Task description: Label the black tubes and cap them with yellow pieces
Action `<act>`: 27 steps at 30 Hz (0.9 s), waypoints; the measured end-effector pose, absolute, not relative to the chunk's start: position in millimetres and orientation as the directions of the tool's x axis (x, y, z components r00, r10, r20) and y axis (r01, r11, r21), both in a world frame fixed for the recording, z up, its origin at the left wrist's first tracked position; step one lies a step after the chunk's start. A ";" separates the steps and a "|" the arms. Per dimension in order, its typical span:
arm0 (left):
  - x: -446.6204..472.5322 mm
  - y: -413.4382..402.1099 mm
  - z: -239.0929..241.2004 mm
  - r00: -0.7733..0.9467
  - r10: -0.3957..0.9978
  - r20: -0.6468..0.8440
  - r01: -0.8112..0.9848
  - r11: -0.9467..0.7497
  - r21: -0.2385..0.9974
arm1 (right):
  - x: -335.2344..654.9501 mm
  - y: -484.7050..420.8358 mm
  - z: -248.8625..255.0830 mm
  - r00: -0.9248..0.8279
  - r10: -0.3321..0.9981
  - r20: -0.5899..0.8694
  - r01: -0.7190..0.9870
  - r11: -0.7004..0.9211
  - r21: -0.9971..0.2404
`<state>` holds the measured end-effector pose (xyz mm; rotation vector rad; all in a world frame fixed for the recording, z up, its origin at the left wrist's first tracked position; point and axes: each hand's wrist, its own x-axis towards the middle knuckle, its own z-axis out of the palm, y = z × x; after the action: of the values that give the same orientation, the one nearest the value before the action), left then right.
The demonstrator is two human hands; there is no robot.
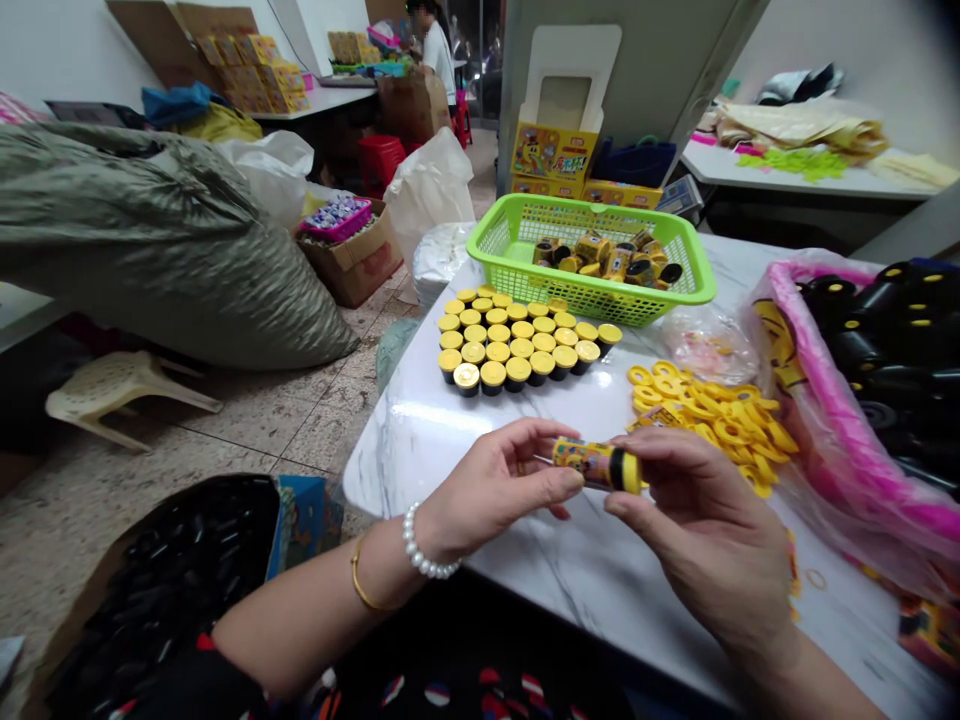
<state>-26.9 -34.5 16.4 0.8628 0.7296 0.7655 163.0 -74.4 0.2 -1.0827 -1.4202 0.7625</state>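
Between my two hands, above the front of the marble-look table (420,440), lies a small cylinder with a printed yellow wrapper (589,462), held sideways. My left hand (517,470) grips its left end with thumb and fingers. At the other end, my right hand (697,530) pinches the black and yellow cap (628,470). Just beyond stand several black cups with yellow lids (517,345) in close rows. To the right of them is a heap of yellow ring-shaped pieces (712,415), close to my right hand.
A green basket (600,300) of wrapped cylinders stands at the table's back. On the right is a pink, plastic-lined container (847,420) of black cups. A bag of black parts (180,580) sits low left, near a stool (127,390). Another person (437,55) is far back.
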 end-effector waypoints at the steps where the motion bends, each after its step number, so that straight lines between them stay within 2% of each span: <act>1: -27.9 -30.3 17.8 0.588 0.769 -0.252 -0.240 0.463 0.853 | 165.1 -72.8 -0.1 -0.007 0.924 0.383 0.230 0.374 -0.899; 4: -27.1 -13.2 21.3 0.669 0.680 -0.299 -0.108 0.488 0.866 | 172.7 -69.3 0.5 -0.102 0.925 0.366 0.334 0.378 -0.863; 7: -21.0 7.1 22.0 0.734 0.615 -0.290 -0.048 0.472 0.880 | 179.9 -67.8 1.3 -0.035 0.911 0.410 0.408 0.388 -0.827; 12: -12.3 25.8 10.9 0.744 0.652 -0.146 -0.123 0.348 0.930 | 182.0 -66.9 -6.1 0.087 0.898 0.430 0.503 0.333 -0.798; 16: -16.9 25.5 -0.3 0.719 0.695 0.011 -0.174 0.164 0.971 | 176.8 -66.6 -10.5 0.053 0.945 0.323 0.555 0.241 -0.796; 19: -20.6 24.7 -4.2 0.756 0.655 -0.011 -0.182 0.226 0.957 | 174.9 -65.6 -8.7 0.034 0.983 0.182 0.535 0.136 -0.834; 21: -21.0 25.1 -5.6 0.772 0.632 -0.064 -0.153 0.284 0.947 | 175.5 -65.0 -8.2 0.023 0.990 0.138 0.509 0.108 -0.854; 24: -19.5 25.5 -7.0 0.762 0.637 -0.114 -0.117 0.310 0.944 | 176.9 -65.9 -10.7 0.029 0.982 0.186 0.483 0.149 -0.863; 27: -17.8 24.6 -6.1 0.765 0.636 -0.103 -0.124 0.303 0.945 | 176.5 -68.2 -12.9 0.050 0.976 0.214 0.513 0.159 -0.844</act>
<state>-17.8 24.6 -6.1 1.1635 0.5172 0.5344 176.5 -68.2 -12.9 -1.4718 -1.5836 0.6844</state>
